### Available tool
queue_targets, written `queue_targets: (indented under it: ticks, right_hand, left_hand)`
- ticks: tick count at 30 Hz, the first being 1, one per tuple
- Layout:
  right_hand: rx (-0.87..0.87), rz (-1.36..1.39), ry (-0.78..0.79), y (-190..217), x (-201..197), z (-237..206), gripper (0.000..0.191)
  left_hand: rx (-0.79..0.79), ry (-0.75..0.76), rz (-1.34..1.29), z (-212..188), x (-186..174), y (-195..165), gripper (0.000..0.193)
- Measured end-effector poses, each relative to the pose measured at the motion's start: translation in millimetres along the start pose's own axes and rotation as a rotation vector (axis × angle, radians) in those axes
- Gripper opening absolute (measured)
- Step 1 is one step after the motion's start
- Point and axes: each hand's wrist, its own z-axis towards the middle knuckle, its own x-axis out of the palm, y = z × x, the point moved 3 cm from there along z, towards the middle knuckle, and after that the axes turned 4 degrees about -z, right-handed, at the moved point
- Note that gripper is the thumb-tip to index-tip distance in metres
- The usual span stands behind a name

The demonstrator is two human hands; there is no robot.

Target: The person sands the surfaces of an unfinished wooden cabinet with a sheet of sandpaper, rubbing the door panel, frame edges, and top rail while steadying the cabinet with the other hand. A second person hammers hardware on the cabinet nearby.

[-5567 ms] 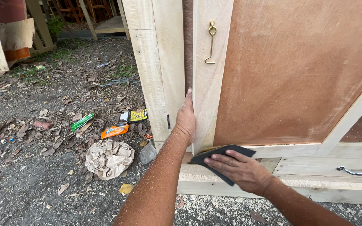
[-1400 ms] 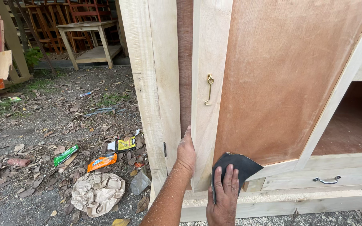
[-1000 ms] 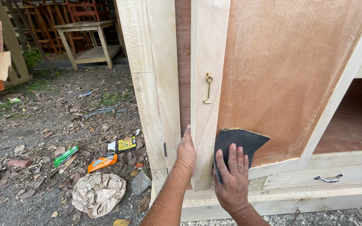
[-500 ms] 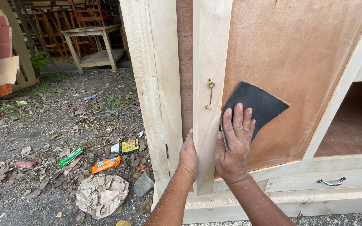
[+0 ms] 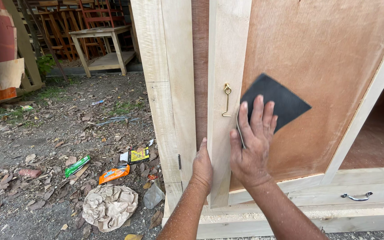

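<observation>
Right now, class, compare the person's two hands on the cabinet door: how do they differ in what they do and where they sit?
The right hand presses flat, fingers spread, on dark sandpaper against the brown door panel; the left hand holds nothing and grips the edge of the pale door frame. The right hand sits higher, near the brass hook; the left hand sits lower. Both are bare and touch the same door.

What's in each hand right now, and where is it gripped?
The right hand presses a dark sandpaper sheet flat on the brown plywood door panel, fingers over its lower left part. The left hand grips the pale wooden door frame's edge.
</observation>
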Motion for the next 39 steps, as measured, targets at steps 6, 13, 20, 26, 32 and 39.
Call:
queue_targets:
  ticks: [6, 13, 20, 26, 32, 39]
  right_hand:
    - [0.005, 0.047, -0.003, 18.5, -9.6, 0.9, 0.053]
    - [-0.024, -0.001, -0.056, 9.6, -1.1, 38.5, 0.056]
    - [-0.059, 0.049, -0.062, 20.2, -12.8, 60.9, 0.053]
    - [-0.122, 0.015, -0.016, 30.6, -24.6, 51.4, 0.05]
    - [-0.132, 0.02, -0.082, 16.1, -17.3, 114.0, 0.053]
    - [-0.086, -0.051, 0.052, 17.4, -23.7, 30.4, 0.054]
  left_hand:
    - [0.109, 0.066, -0.024, 1.1, 0.3, -3.4, 0.077]
    - [-0.053, -0.059, 0.064, 3.7, -0.6, 0.4, 0.075]
    - [0.013, 0.019, 0.023, 3.8, 0.5, -1.9, 0.076]
    - [0.049, 0.037, -0.012, 12.7, 0.3, 9.4, 0.075]
    - [-0.03, 0.024, -0.066, 9.4, -0.8, 11.8, 0.071]
    - [0.415, 0.203, -0.109, -23.1, 33.6, -85.8, 0.08]
